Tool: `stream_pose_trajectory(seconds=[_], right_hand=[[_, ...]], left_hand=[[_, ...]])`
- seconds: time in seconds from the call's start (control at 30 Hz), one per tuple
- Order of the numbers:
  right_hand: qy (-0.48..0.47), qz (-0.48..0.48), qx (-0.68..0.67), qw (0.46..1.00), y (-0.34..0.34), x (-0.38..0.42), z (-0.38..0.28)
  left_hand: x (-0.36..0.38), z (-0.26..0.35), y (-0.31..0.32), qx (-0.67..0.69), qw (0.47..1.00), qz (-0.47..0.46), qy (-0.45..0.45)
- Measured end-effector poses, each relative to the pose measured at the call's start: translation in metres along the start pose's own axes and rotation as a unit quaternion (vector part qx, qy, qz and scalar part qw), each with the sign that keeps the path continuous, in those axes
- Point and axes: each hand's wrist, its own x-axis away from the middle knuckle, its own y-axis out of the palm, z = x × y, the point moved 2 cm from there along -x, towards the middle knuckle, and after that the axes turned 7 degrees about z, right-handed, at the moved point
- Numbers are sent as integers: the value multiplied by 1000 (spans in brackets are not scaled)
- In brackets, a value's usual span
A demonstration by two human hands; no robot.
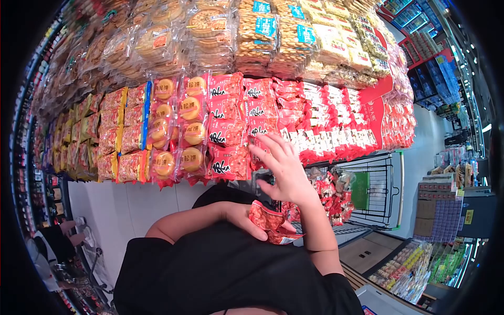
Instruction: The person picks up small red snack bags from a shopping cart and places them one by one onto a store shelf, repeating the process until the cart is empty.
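My left hand [239, 214] is held close to my chest and grips a couple of small red snack packets [269, 223]. Just above it, my right hand [284, 170] is raised with fingers spread and holds nothing. It hovers in front of the rows of red packets [231, 131] on the display shelf, nearest the lower row. I cannot tell whether its fingertips touch a packet. My black shirt [220, 273] fills the bottom of the view.
A wire shopping cart [386, 189] with several red packets [331, 191] inside stands right of my hands. Orange-yellow cake packs [165, 128] and bagged biscuits [257, 31] fill the shelves. Another person [52, 247] stands far left. Boxes [438, 207] sit at the right.
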Motion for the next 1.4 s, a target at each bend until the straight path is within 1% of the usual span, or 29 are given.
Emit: stream_pose_trajectory(seconds=[0.1, 0.27, 0.47, 0.6, 0.67, 0.7, 0.77, 0.8, 0.83, 0.87, 0.9, 0.93, 0.97, 1.0, 1.07, 1.1, 1.17, 1.2, 1.23, 1.3, 1.33, 1.37, 1.4], right_hand=[[-12, -26, 26, 999, 12, -4, -1], [-48, -28, 21, 998, 35, -6, 6], [-51, -29, 15, 998, 35, -7, 8], [-41, -16, 6, 999, 21, -4, 6], [-11, 54, -68, 996, 5, 8, 16], [4, 96, -94, 991, -4, 15, 19], [52, 142, -147, 978, -14, 43, 28], [56, 142, -146, 978, -17, 59, 30], [90, 151, -195, 965, -19, 77, 32], [124, 160, -244, 949, -18, 95, 33], [179, 166, -296, 923, -11, 114, 33], [228, 183, -351, 890, -5, 131, 28], [274, 199, -403, 850, 0, 145, 24], [277, 204, -403, 848, 7, 155, 19], [342, 329, -404, 782, 18, 172, 12], [348, 335, -403, 777, 19, 178, 7], [401, 336, -546, 655, 27, 192, -5], [390, 328, -531, 677, 30, 196, -10], [397, 334, -509, 687, 30, 200, -14], [372, 377, -468, 708, 27, 199, -16], [395, 381, -478, 685, 23, 201, -16], [398, 389, -475, 681, 22, 208, -16], [405, 373, -447, 705, 22, 213, -13]], left_hand=[[-2, 1, 0, -21, 1000, -3, 10], [-1, 5, 3, -16, 1000, 6, 17], [-2, 2, 3, -9, 1000, 17, 15], [-2, -3, 2, 1, 1000, 23, 7], [-1, -5, 2, 36, 997, 59, -35], [2, -6, 1, 36, 997, 57, -36], [5, -12, -2, 85, 987, 98, -92], [3, -10, -3, 75, 987, 117, -85], [1, -15, -5, 77, 987, 114, -87], [-1, -21, -9, 125, 980, 140, -69], [-3, -25, -11, 172, 970, 166, -51], [-8, -10, -4, 204, 964, 168, -29], [-10, -6, -3, 205, 964, 165, -33], [-11, -4, -4, 223, 958, 178, -28], [-14, -14, -10, 236, 951, 199, -29], [-16, -13, -9, 238, 951, 195, -38], [-23, -9, -6, 245, 955, 164, -31], [-24, -13, -8, 238, 952, 182, -54], [-25, -15, -8, 242, 952, 174, -67], [-29, -18, -11, 242, 947, 204, -60], [-34, -17, -11, 252, 945, 201, -49], [-35, -21, -12, 253, 946, 196, -57], [-34, -27, -17, 267, 931, 236, -73]])
